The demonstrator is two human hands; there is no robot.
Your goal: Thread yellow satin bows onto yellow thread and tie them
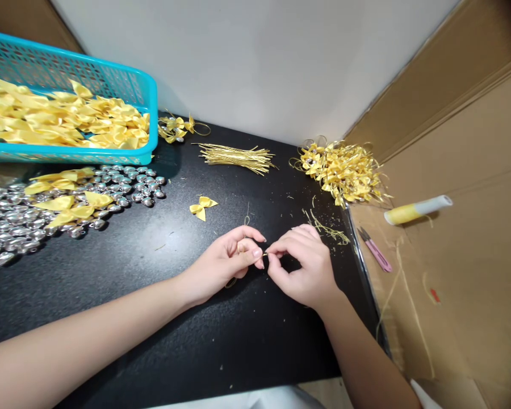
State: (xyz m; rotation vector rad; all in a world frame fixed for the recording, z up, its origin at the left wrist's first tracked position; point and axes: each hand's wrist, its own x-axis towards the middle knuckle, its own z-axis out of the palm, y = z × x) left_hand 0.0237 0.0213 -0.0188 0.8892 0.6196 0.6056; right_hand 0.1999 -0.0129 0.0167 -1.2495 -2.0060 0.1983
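Note:
My left hand (225,255) pinches a thin gold cord (265,255) between thumb and fingers over the black table. Meeting it fingertip to fingertip, my right hand (302,261) pinches the same cord. Only a short bit shows between the hands; a loop of it (247,219) appears to stick out above my left fingers, and another bit hangs below. Just beyond my left hand lies a single yellow ribbon bow (203,208). Farther back is a bundle of cut gold cords (236,158).
A blue basket (152,113) of yellow bows stands at back left. Silver heart-shaped beads (21,224) spread before it, some bows on top. At right are a heap of bows with gold loops (344,170), cord scraps (330,230), pink snips (377,253) and a yellow-white tube (417,210).

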